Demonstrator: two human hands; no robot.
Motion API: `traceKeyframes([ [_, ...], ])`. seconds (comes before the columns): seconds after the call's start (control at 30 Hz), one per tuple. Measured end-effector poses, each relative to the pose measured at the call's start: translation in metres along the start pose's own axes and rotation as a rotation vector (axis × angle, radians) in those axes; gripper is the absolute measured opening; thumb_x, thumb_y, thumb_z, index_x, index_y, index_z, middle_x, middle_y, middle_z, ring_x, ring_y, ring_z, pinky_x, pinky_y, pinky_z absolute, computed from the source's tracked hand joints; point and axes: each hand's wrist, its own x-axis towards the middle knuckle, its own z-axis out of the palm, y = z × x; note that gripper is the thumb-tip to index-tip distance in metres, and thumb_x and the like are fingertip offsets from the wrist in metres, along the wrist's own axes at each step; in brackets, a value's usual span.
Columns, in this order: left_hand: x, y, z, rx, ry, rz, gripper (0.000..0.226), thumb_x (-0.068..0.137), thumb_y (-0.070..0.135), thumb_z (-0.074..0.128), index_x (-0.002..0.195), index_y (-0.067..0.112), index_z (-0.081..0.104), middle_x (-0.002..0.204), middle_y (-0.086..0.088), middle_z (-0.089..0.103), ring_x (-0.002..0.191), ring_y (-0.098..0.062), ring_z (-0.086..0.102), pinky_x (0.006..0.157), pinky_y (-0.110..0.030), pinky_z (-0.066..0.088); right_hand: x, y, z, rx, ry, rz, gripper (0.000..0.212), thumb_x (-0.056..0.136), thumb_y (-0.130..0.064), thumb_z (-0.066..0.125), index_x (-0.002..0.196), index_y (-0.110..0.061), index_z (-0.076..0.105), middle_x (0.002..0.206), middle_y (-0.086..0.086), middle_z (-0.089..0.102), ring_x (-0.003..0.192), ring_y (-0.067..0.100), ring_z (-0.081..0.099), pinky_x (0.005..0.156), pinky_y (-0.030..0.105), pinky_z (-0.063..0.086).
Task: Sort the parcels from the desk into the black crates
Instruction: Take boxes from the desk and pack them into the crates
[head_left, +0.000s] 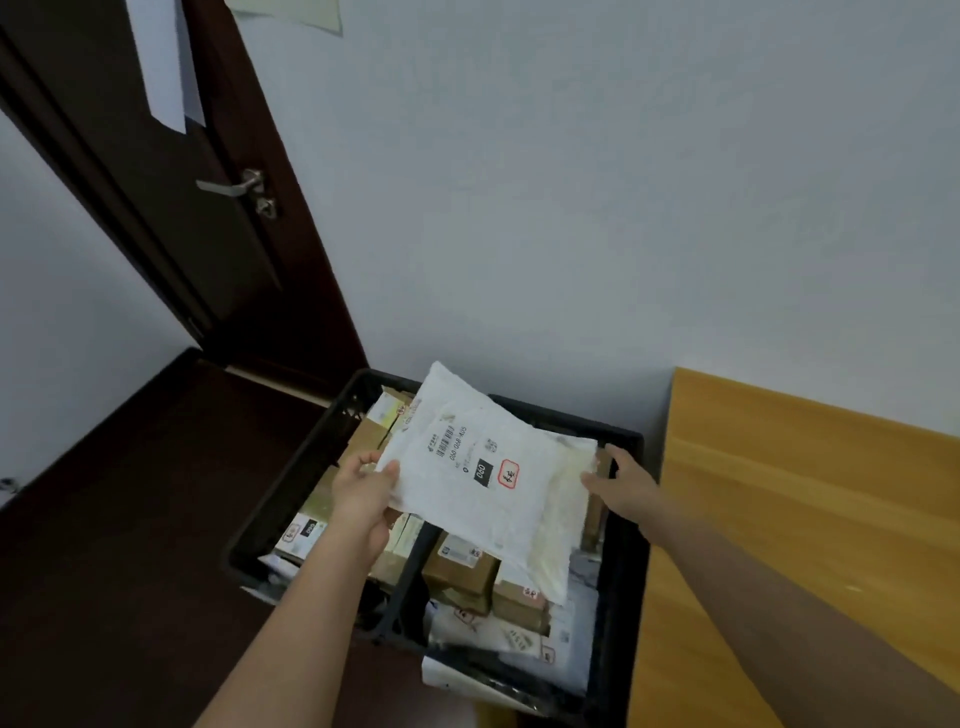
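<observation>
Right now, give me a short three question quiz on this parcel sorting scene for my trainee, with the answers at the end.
1. True or false: the white parcel is held over the black crate.
2. Which hand pinches the parcel's edge? A) left hand B) right hand
3. Fill in: the wooden desk stands on the person's ____ side of the crate.

Key: 1 true. 2 A; the right hand's fingers lie fairly straight at the parcel's other edge. 3 right.

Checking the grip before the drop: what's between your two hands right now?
In the head view, only the white parcel spans between the left hand and right hand, above the black crate.
</observation>
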Motion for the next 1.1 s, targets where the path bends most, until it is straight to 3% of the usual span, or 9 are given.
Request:
traceKeyframes([
  [0.27, 0.081, 0.012, 0.034, 0.014, -0.040, -0.144, 0.012, 0.099, 0.001, 0.052, 0.107, 0.009, 0.052, 0.115, -0.020, 0.063, 0.084, -0.027, 0.065, 0.069, -0.043, 0.057, 0.074, -0.004, 0.056, 0.217, -0.221, 0.328, 0.078, 0.099, -0.044, 0.053, 0.157, -0.034, 0.001, 0.163, 0.006, 0.018, 0.142, 0.040, 0.030, 0.108, 0.052, 0.034],
  [0.47, 0.115, -0.005, 0.071, -0.019, -0.138, -0.252, 0.012, 0.099, 0.001, 0.051, 0.107, 0.010, 0.051, 0.105, -0.013, 0.066, 0.088, -0.025, 0.066, 0.055, -0.031, 0.059, 0.109, 0.039, 0.070, 0.533, -0.161, 0.521, 0.074, 0.097, -0.023, 0.058, 0.154, -0.040, 0.013, 0.138, 0.010, 0.046, 0.113, 0.036, 0.057, 0.097, 0.053, 0.051],
  [0.6, 0.140, -0.039, 0.089, 0.079, -0.145, -0.289, 0.015, 0.098, 0.003, 0.054, 0.111, 0.009, 0.052, 0.108, -0.011, 0.065, 0.098, -0.028, 0.065, 0.073, -0.038, 0.059, 0.127, 0.075, 0.068, 0.570, 0.068, 0.476, 0.076, 0.092, 0.002, 0.060, 0.153, -0.028, 0.025, 0.144, 0.013, 0.043, 0.121, 0.035, 0.051, 0.101, 0.055, 0.047],
  [0.7, 0.161, -0.069, 0.099, 0.325, -0.137, -0.137, 0.012, 0.096, 0.004, 0.057, 0.098, 0.016, 0.052, 0.109, -0.010, 0.064, 0.090, -0.021, 0.064, 0.078, -0.041, 0.058, 0.144, 0.090, 0.070, 0.427, 0.324, 0.377, 0.066, 0.092, 0.001, 0.059, 0.145, -0.032, 0.038, 0.141, 0.010, 0.048, 0.122, 0.031, 0.052, 0.101, 0.050, 0.049],
  [0.77, 0.177, -0.087, 0.104, 0.534, -0.208, 0.046, 0.021, 0.096, 0.006, 0.057, 0.113, 0.016, 0.050, 0.117, -0.008, 0.060, 0.096, -0.018, 0.061, 0.078, -0.034, 0.055, 0.157, 0.096, 0.072, 0.405, 0.388, 0.308, 0.063, 0.095, 0.000, 0.055, 0.144, -0.036, 0.040, 0.145, 0.008, 0.045, 0.126, 0.029, 0.049, 0.105, 0.049, 0.046],
  [0.83, 0.198, -0.109, 0.107, 0.961, -0.296, 0.338, 0.052, 0.094, 0.010, 0.058, 0.140, 0.016, 0.035, 0.135, -0.010, 0.047, 0.122, -0.026, 0.050, 0.097, -0.039, 0.050, 0.170, 0.105, 0.076, 0.301, 0.413, 0.270, 0.064, 0.096, -0.002, 0.052, 0.147, -0.037, 0.037, 0.151, 0.007, 0.035, 0.132, 0.029, 0.041, 0.111, 0.048, 0.039],
  [0.93, 0.217, -0.137, 0.112, 1.616, -0.531, 0.697, 0.075, 0.094, 0.013, 0.054, 0.155, 0.028, 0.012, 0.164, -0.006, 0.001, 0.151, -0.029, 0.002, 0.121, -0.043, 0.005, 0.179, 0.121, 0.084, -0.098, 0.409, 0.219, 0.066, 0.096, -0.006, 0.053, 0.151, -0.035, 0.032, 0.159, 0.004, 0.011, 0.140, 0.034, 0.018, 0.115, 0.043, 0.025],
  [1.0, 0.226, -0.154, 0.117, 1.715, -0.721, 0.729, 0.081, 0.095, 0.008, 0.051, 0.156, 0.033, 0.006, 0.162, 0.002, -0.017, 0.151, -0.026, -0.013, 0.120, -0.039, -0.006, 0.180, 0.131, 0.092, -0.298, 0.324, 0.137, 0.067, 0.096, -0.011, 0.055, 0.152, -0.036, 0.028, 0.161, 0.002, -0.001, 0.141, 0.032, 0.010, 0.116, 0.042, 0.023],
  [1.1, 0.238, -0.175, 0.120, 1.830, -0.903, 0.576, 0.093, 0.092, 0.001, 0.054, 0.155, 0.039, -0.003, 0.160, 0.005, -0.026, 0.149, -0.032, -0.015, 0.123, -0.044, 0.010, 0.185, 0.146, 0.103, -0.390, 0.186, 0.111, 0.071, 0.095, -0.014, 0.057, 0.153, -0.037, 0.024, 0.162, -0.004, -0.018, 0.145, 0.027, 0.001, 0.118, 0.039, 0.021],
])
